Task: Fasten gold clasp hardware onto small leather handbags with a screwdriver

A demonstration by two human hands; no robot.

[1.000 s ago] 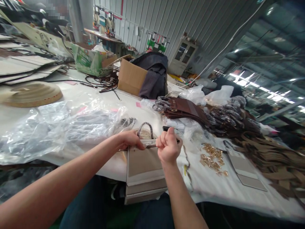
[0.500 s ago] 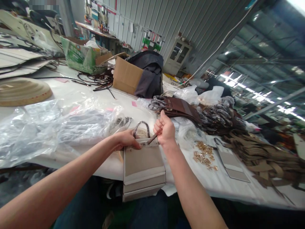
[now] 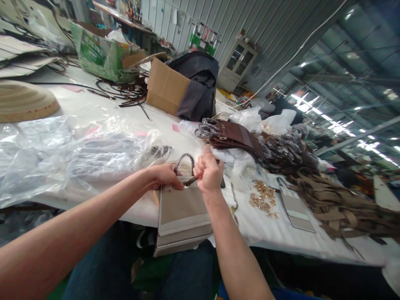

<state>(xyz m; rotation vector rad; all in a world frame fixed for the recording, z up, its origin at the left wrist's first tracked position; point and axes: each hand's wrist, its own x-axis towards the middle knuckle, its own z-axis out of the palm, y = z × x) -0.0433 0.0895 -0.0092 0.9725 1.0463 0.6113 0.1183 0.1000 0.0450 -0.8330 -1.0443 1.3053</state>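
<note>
A beige handbag (image 3: 184,208) with pale trim hangs over the table's front edge, above my lap. My left hand (image 3: 167,176) pinches its top edge at the left, thumb on the front. From the top rises a dark, curved handle (image 3: 185,156), partly hidden by my right hand. My right hand (image 3: 208,170) is a closed fist, thumb up, around a narrow dark-brown strip (image 3: 191,181) that slants down to the bag's top edge. Whether this strip is a strap or a tool I cannot tell. Behind the handle lies a pale coil (image 3: 184,167).
Small gold metal fittings (image 3: 264,196) lie to the right, beside a flat grey-beige panel (image 3: 296,208). Beyond are stacked brown bag pieces (image 3: 239,137) and olive straps (image 3: 331,200). Plastic-wrapped pieces (image 3: 96,160) lie left, a cardboard box (image 3: 165,89) behind.
My right fist has shifted slightly left and closer to the bag's top, the strip still in it. My left hand keeps its hold. The view has tilted down a little.
</note>
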